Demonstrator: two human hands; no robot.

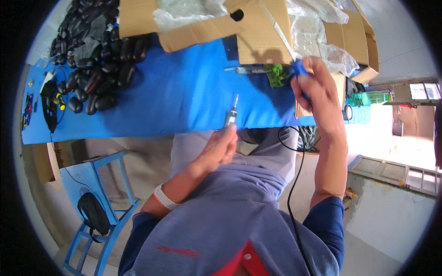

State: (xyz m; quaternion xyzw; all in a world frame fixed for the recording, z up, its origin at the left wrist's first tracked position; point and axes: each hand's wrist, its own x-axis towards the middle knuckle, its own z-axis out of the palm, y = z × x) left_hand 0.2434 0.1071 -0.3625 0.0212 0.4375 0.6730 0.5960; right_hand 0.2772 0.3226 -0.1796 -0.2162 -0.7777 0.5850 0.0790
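In my left hand [222,146], at the table's front edge, is a small tool with a thin metal tip [233,110]; its tip points away from me and its lower end is hidden by my fingers. My right hand [318,89] is raised over the right side of the table, its fingers closed round a blue object [299,69]. Most of that object is covered, so its kind cannot be told. Just left of this hand lie a crumpled green cloth [276,76] and a slim silver tool [251,70].
Black rounded things like computer mice [99,78] are heaped at the left of the blue-covered table [179,101]. Open cardboard boxes [262,41] with clear plastic wrap stand at the back. A green bottle [370,97] lies at right. A blue stool [103,184] holds a black pouch [93,214].
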